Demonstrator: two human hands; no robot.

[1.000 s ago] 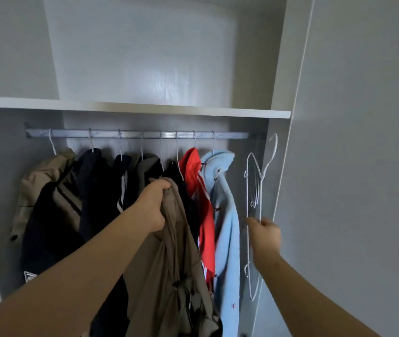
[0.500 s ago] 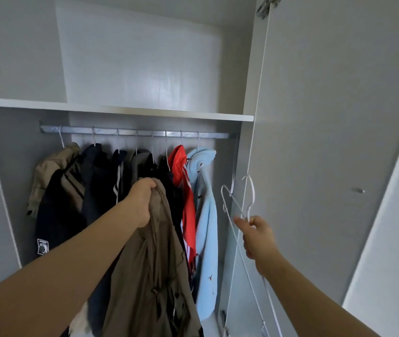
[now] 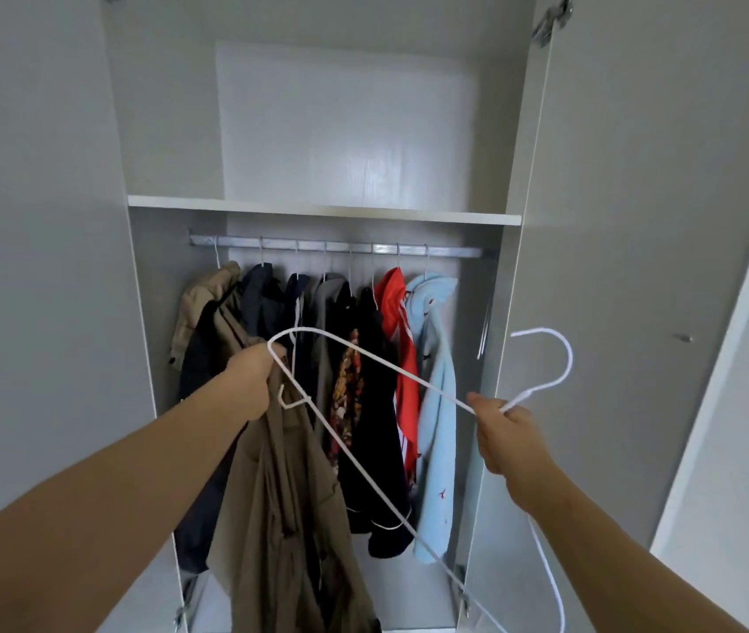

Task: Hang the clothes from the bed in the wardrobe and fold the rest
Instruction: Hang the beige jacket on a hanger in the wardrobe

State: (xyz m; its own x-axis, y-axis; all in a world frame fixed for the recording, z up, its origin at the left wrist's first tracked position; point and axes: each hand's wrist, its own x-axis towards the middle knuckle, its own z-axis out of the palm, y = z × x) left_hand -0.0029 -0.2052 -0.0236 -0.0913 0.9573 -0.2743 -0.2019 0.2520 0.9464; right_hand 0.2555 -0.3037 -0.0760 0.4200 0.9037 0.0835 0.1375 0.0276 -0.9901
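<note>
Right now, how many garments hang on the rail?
7, left to right: tan jacket, navy jacket, dark blue top, grey top, black garment, red top, light blue top. Dark ones overlap; more may be hidden.

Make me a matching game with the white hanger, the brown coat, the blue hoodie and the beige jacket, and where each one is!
Things:
1. white hanger
2. brown coat
3. light blue hoodie
4. beige jacket

Places:
A. leftmost garment on the rail
B. gripped in the left hand
C. held by its neck in the right hand
D. rightmost garment on the rail

Pairs: 1-C, 2-B, 3-D, 4-A
</note>
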